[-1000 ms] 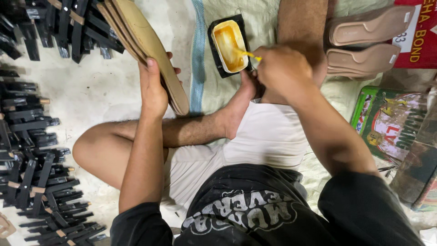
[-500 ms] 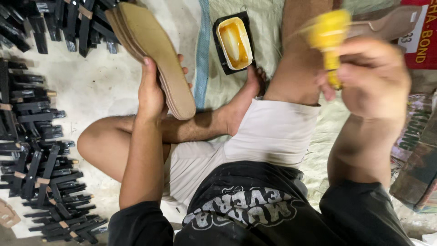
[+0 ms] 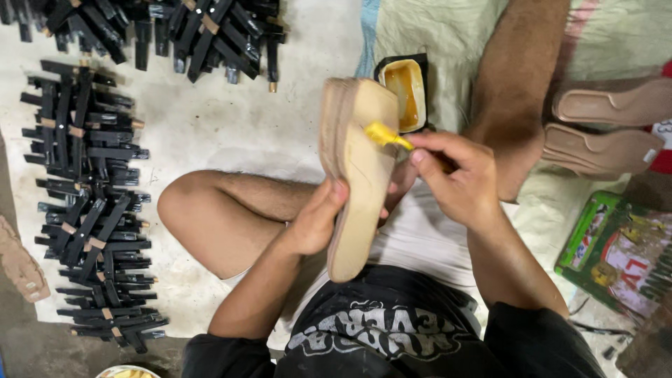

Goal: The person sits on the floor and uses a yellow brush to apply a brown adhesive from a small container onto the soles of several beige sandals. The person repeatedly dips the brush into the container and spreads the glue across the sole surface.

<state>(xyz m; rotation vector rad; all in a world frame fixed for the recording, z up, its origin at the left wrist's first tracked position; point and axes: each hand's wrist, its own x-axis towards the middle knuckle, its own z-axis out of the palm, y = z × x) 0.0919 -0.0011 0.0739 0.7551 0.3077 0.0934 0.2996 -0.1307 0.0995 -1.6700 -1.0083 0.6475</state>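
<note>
Stack of tan soles is up over the lap, tilted, top sole facing cam. Left hand clamps stack from the side, thumb on top face. Right hand pinched shut on a brush w/ yellow glue tip, tip touching top sole. Glue tin just behind on cloth; 2 more soles at right; black straps laid out on floor at left.

Single head-worn camera, looking steeply down, close over lap; floor at frame top; no second view.
</note>
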